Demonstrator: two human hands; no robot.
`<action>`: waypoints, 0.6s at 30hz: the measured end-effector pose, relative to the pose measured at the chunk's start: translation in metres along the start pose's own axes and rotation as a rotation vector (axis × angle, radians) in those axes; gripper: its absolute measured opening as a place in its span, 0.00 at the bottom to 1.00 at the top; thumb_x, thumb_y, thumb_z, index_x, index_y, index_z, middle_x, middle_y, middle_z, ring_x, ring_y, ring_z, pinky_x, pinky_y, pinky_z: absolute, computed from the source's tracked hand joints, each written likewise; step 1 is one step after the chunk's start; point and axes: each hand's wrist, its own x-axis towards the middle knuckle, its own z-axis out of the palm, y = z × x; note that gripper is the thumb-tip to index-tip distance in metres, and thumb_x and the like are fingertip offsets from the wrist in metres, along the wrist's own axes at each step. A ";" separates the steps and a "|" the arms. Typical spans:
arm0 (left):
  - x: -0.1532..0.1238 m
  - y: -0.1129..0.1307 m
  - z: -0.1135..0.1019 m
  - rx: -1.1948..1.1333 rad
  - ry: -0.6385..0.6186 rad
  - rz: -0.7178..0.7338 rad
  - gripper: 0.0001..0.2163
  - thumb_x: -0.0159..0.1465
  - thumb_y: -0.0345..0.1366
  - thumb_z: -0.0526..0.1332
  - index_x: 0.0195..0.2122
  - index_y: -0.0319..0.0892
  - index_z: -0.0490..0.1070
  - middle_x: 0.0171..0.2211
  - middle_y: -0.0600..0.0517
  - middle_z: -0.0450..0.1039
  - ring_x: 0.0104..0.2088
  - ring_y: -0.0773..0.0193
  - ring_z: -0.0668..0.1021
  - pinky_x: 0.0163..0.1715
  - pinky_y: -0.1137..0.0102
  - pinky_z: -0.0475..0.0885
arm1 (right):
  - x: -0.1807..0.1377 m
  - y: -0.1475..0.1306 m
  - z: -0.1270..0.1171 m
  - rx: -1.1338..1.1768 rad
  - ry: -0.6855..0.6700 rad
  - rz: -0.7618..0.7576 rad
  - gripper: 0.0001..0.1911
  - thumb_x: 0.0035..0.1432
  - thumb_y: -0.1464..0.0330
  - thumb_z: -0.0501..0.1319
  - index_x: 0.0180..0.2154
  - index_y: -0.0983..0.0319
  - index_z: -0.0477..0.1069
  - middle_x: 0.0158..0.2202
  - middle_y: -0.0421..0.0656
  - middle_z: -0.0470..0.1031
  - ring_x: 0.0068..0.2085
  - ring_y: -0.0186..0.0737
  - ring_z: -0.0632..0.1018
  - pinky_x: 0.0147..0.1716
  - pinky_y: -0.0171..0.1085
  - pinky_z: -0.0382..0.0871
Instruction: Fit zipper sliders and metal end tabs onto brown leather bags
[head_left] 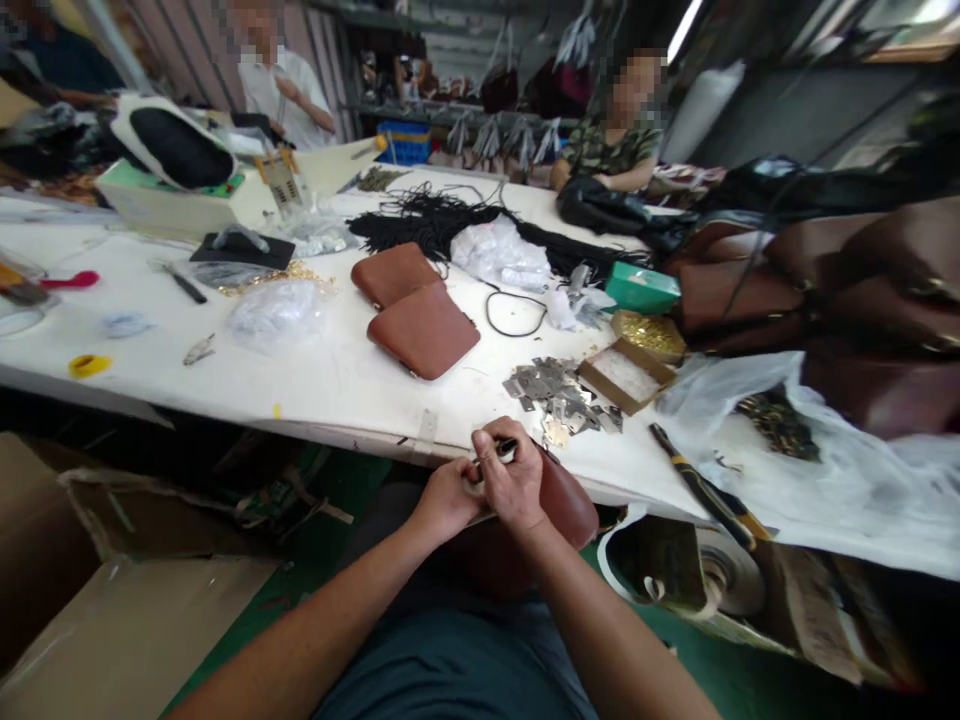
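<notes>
A brown leather bag (571,505) rests on my lap against the table's front edge, partly hidden by my hands and forearm. My left hand (448,498) is closed at the bag's edge, its fingers partly covered by the other hand. Right beside it, my right hand (513,472) is closed, with the thumb raised against a small dark piece (507,449) whose kind I cannot make out. Just beyond the hands lies a pile of flat metal plates (553,390). Two brown leather pieces (424,330), rounded at the corners, overlap farther back on the table.
On the white table (330,390) are a carton of gold-coloured parts (649,335), an open small box (626,378), yellow-black pliers (712,487) and plastic bags (501,252). Brown bags (862,290) are heaped at right. Cardboard (142,620) stands lower left. Co-workers are across the table.
</notes>
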 end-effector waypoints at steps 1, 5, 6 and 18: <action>-0.002 0.001 0.000 0.024 -0.002 0.015 0.12 0.52 0.37 0.71 0.29 0.43 0.66 0.26 0.55 0.72 0.29 0.63 0.72 0.31 0.70 0.60 | 0.005 -0.005 -0.005 -0.019 0.014 -0.010 0.12 0.68 0.63 0.62 0.31 0.58 0.68 0.28 0.37 0.70 0.30 0.35 0.72 0.33 0.36 0.66; -0.011 0.006 -0.008 0.128 -0.028 0.105 0.15 0.55 0.42 0.70 0.31 0.45 0.63 0.27 0.57 0.69 0.29 0.63 0.70 0.32 0.70 0.60 | 0.046 -0.009 -0.036 -0.256 0.101 -0.014 0.13 0.68 0.58 0.62 0.34 0.58 0.71 0.31 0.39 0.74 0.33 0.36 0.74 0.38 0.36 0.68; -0.013 0.008 -0.013 0.172 -0.039 0.145 0.15 0.57 0.44 0.69 0.32 0.45 0.63 0.27 0.58 0.69 0.29 0.63 0.70 0.32 0.70 0.60 | 0.060 -0.003 -0.046 -0.355 0.086 0.032 0.13 0.68 0.56 0.62 0.36 0.58 0.73 0.34 0.39 0.76 0.35 0.37 0.75 0.39 0.36 0.68; -0.006 0.063 -0.085 0.698 -0.452 0.356 0.13 0.56 0.40 0.67 0.33 0.45 0.63 0.33 0.58 0.72 0.36 0.60 0.73 0.38 0.69 0.61 | -0.040 0.048 -0.184 -0.406 0.369 0.541 0.16 0.63 0.53 0.63 0.37 0.59 0.79 0.37 0.44 0.81 0.42 0.46 0.79 0.48 0.41 0.70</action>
